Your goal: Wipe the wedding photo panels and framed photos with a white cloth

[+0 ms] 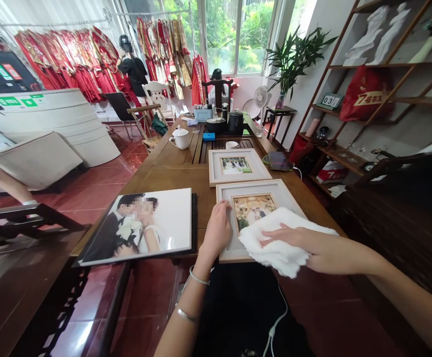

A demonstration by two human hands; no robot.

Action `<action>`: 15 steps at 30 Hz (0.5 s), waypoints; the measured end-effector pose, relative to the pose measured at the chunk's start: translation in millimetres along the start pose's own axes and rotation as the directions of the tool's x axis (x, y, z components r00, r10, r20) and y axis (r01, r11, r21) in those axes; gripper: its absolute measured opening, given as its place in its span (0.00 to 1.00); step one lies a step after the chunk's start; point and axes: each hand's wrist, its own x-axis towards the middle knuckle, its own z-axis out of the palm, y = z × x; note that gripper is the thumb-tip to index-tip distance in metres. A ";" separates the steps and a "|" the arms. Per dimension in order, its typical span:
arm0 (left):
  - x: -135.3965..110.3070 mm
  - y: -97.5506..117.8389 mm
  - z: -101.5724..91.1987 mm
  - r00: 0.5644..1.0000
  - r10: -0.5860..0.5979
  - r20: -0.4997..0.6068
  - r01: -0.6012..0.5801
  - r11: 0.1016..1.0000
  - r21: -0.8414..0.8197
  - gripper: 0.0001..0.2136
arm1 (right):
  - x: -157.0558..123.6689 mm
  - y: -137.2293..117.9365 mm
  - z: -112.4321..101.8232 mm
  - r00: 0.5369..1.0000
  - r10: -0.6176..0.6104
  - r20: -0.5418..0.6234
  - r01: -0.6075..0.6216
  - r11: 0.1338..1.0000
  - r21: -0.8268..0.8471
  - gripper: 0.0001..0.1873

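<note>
A light wood picture frame (224,250) with a small wedding photo inside lies at the table's near edge. My left hand (218,230) grips its left side, the fingers bent over the edge. With my right hand (294,240) I hold a white cloth (275,255) on the frame's lower right part, covering a corner of the photo. Some of the right fingers are buried in the cloth's folds. Just behind lies a second framed photo (234,165). To the left, a large glossy wedding picture panel (173,213) lies on the table, apart from my hands.
Farther along the wooden table (152,176) stand a white lidded cup (181,138), a small white cup (232,145) and a dark pot (235,121). A phone (280,160) lies right of the frames. A white cable (280,320) hangs over my lap. Two people are in the background.
</note>
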 end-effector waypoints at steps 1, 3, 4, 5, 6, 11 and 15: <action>-0.1 0.3 -0.4 1.000 -0.001 0.001 0.001 1.000 -0.003 0.17 | -6.0 -5.0 -2.4 1.000 0.004 0.018 -0.004 1.000 0.007 0.34; -0.3 0.6 -0.9 1.000 0.000 0.005 0.000 1.000 -0.005 0.17 | -14.5 -8.2 -3.7 0.999 0.049 0.024 -0.049 0.999 -0.001 0.34; -0.5 0.6 -1.0 1.000 0.001 0.008 -0.001 1.000 -0.005 0.17 | -16.6 -6.2 -2.3 0.997 0.080 0.003 -0.080 0.997 -0.016 0.34; -0.6 0.5 -1.0 1.000 0.001 0.008 -0.001 1.000 -0.005 0.16 | -17.0 -1.9 0.3 0.993 0.109 -0.035 -0.111 0.993 -0.040 0.34; -0.7 0.4 -1.0 1.000 0.001 0.008 -0.001 1.000 -0.006 0.16 | -15.8 4.4 3.9 0.987 0.138 -0.083 -0.144 0.987 -0.071 0.34; -0.2 -0.6 -0.1 1.000 -0.002 0.008 0.002 1.000 -0.001 0.16 | 9.9 51.0 17.5 0.935 0.194 -0.296 -0.283 0.912 -0.297 0.39; 0.3 -1.3 0.9 1.000 0.005 0.008 -0.005 1.000 0.012 0.16 | 38.0 81.0 10.4 0.878 0.190 -0.440 -0.361 0.865 -0.347 0.40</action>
